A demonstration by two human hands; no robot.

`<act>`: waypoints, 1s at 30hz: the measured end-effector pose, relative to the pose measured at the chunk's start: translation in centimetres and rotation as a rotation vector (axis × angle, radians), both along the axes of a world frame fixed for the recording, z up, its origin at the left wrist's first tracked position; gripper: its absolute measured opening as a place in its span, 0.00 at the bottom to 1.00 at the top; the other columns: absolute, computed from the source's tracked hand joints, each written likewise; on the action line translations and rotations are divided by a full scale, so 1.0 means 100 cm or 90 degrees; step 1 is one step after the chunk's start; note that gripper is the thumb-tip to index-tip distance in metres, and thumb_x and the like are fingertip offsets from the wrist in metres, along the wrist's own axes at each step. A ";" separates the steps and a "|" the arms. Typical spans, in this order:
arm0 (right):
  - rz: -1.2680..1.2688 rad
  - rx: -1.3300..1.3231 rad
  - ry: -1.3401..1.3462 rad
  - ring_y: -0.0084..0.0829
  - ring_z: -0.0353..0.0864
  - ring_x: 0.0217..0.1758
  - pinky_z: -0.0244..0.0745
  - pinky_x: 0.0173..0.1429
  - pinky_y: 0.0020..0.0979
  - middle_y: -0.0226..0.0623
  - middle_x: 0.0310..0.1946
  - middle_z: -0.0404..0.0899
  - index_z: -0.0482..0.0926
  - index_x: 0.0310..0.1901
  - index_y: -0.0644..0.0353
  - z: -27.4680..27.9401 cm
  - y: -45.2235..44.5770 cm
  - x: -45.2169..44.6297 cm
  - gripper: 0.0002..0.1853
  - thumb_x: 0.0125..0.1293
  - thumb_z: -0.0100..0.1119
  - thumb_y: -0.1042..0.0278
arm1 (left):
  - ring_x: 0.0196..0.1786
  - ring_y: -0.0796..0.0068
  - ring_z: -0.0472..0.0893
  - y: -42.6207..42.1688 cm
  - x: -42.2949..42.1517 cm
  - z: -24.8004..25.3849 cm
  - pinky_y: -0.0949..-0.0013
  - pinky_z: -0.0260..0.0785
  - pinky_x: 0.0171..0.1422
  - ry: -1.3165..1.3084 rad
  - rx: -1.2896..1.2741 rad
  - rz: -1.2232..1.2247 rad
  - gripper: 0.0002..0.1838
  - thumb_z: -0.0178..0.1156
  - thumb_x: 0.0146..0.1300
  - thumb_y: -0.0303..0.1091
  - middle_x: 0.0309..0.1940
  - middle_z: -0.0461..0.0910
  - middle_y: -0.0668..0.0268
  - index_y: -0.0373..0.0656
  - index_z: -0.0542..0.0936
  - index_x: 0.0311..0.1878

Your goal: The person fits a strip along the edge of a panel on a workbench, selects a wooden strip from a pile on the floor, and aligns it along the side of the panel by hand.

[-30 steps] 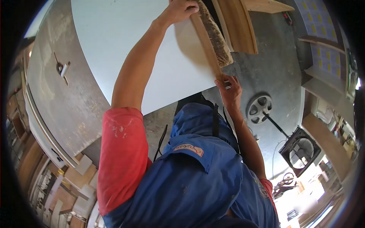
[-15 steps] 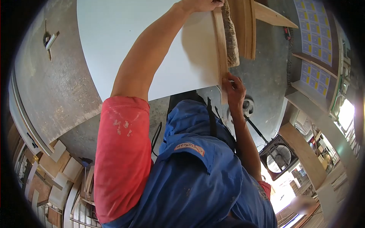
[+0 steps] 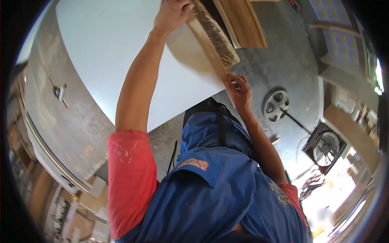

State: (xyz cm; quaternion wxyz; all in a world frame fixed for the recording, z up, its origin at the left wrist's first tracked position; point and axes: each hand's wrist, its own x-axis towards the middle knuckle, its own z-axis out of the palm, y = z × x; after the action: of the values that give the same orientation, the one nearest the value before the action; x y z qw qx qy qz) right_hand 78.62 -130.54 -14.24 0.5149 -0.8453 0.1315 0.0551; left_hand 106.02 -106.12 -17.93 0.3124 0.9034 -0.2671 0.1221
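A large white panel (image 3: 117, 44) lies in front of me, with a narrow wooden strip (image 3: 206, 45) along its right edge. At the far part of that edge, my left hand (image 3: 173, 16) is closed over the strip, fingers curled round its side. Near the panel's close corner, my right hand (image 3: 240, 92) pinches the strip's near end between thumb and fingers. Just right of the strip is a rough, mottled brown block (image 3: 219, 38). The undersides of both grips are hidden.
Left of the panel is a worn metal table (image 3: 81, 125) with a blade-like part (image 3: 60, 93) in a slot. Brown boards (image 3: 245, 26) stand at the upper right. A grey wheel (image 3: 276, 104) and a black fan (image 3: 325, 148) are on the right.
My view has turned, so the panel and strip now slant toward the upper left. My left hand appears lower and further left. Both hands stay on the strip.
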 end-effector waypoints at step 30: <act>-0.119 0.223 0.091 0.37 0.85 0.31 0.79 0.33 0.34 0.39 0.37 0.83 0.85 0.52 0.55 0.012 -0.008 -0.001 0.16 0.61 0.71 0.68 | 0.67 0.42 0.72 -0.013 -0.001 0.020 0.47 0.64 0.71 -0.014 0.197 -0.074 0.11 0.44 0.74 0.27 0.59 0.78 0.49 0.36 0.74 0.37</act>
State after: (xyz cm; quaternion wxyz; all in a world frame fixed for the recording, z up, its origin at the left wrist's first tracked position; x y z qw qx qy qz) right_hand 78.53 -131.31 -13.06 0.6459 -0.7213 0.2339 0.0892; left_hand 105.96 -107.43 -15.93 0.1733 0.9223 -0.3380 0.0709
